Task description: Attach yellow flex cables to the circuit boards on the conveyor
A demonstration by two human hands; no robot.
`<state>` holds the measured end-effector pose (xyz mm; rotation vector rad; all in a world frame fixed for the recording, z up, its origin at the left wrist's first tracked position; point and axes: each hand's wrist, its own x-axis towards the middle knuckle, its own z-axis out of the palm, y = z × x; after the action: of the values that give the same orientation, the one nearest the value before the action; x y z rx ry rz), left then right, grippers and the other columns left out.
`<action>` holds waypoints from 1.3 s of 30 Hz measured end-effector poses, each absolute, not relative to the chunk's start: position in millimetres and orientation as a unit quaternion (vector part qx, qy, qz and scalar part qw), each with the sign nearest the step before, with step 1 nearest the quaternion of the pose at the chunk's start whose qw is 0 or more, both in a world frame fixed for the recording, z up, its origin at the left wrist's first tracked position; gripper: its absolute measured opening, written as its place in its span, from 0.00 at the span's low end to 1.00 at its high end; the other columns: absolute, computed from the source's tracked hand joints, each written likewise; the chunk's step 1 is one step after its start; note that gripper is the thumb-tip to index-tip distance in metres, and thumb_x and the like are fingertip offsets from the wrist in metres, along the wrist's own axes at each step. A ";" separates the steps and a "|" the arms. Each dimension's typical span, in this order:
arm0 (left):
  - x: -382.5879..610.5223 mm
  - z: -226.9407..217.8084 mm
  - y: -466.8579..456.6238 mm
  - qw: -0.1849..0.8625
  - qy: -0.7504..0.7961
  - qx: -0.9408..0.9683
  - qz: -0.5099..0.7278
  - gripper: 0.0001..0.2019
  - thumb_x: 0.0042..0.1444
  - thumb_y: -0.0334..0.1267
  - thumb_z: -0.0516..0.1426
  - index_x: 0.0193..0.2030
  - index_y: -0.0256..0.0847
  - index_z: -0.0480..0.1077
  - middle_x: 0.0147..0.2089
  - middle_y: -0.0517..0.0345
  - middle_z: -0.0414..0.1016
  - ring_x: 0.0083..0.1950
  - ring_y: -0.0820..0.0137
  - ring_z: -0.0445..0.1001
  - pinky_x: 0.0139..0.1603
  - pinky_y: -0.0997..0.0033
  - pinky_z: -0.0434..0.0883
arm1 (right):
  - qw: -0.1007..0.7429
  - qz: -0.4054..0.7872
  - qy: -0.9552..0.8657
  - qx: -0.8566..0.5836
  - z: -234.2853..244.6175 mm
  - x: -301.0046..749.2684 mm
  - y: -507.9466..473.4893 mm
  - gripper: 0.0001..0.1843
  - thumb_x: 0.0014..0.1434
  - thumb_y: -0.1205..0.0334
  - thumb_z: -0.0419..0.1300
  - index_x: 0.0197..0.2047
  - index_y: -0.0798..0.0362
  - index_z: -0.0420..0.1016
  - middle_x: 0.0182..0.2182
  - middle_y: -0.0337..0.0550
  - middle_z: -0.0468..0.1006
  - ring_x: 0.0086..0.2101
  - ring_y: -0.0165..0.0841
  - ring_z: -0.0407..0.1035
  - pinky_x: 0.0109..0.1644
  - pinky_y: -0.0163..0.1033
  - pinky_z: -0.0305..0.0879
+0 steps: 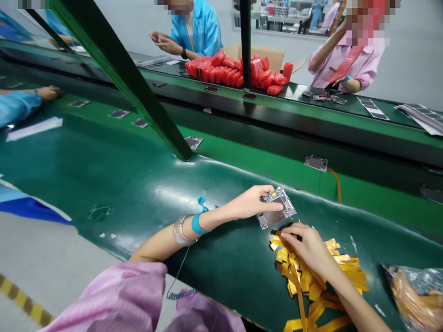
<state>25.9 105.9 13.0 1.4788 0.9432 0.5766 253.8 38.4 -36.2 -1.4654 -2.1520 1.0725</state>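
My left hand (251, 202) grips a small metal circuit board frame (277, 210) by its left edge, holding it just above the dark green mat (131, 184). A blue wrist strap with a cord circles that wrist. Just below the board, my right hand (306, 246) rests with fingers curled on a loose heap of yellow flex ribbon strips (321, 281); the fingertips pinch at one strip near the top of the heap, right under the board.
A green conveyor (263, 161) carries more small boards (315, 163) past. A slanted green post (138, 87) stands left of centre. Red packets (235, 71) pile across the line, where two people work. A clear bag of orange parts (417, 295) lies at right. Another person's arm (24, 101) rests at left.
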 end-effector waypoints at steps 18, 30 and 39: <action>42.2 12.7 59.2 0.514 0.428 0.715 0.203 0.14 0.61 0.45 0.60 0.33 0.39 0.62 0.26 0.69 0.62 0.27 0.78 0.58 0.26 0.77 0.54 | 0.353 0.467 -0.496 -0.641 -14.3 253.0 7.9 0.19 0.57 0.44 0.66 0.39 0.53 0.75 0.22 0.33 0.61 0.24 0.30 0.56 0.28 0.35 0.53; 44.1 16.2 54.8 0.582 0.409 0.666 0.224 0.10 0.61 0.42 0.60 0.42 0.40 0.67 0.35 0.62 0.73 0.33 0.74 0.69 0.32 0.77 0.64 | 0.366 0.330 -0.569 -0.659 -3.1 246.4 -10.2 0.13 0.60 0.52 0.62 0.44 0.50 0.76 0.21 0.33 0.63 0.21 0.30 0.55 0.27 0.35 0.56; 43.1 24.8 65.9 0.673 0.424 0.591 0.132 0.20 0.52 0.53 0.65 0.32 0.37 0.67 0.29 0.63 0.67 0.29 0.76 0.63 0.28 0.76 0.60 | 0.350 0.575 -0.468 -0.572 10.8 258.6 -2.8 0.22 0.65 0.42 0.61 0.29 0.51 0.69 0.22 0.35 0.68 0.21 0.28 0.66 0.29 0.32 0.67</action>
<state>43.1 65.9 24.8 1.3306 0.9551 0.2975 258.6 -2.8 10.8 -1.4820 -1.2127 1.4908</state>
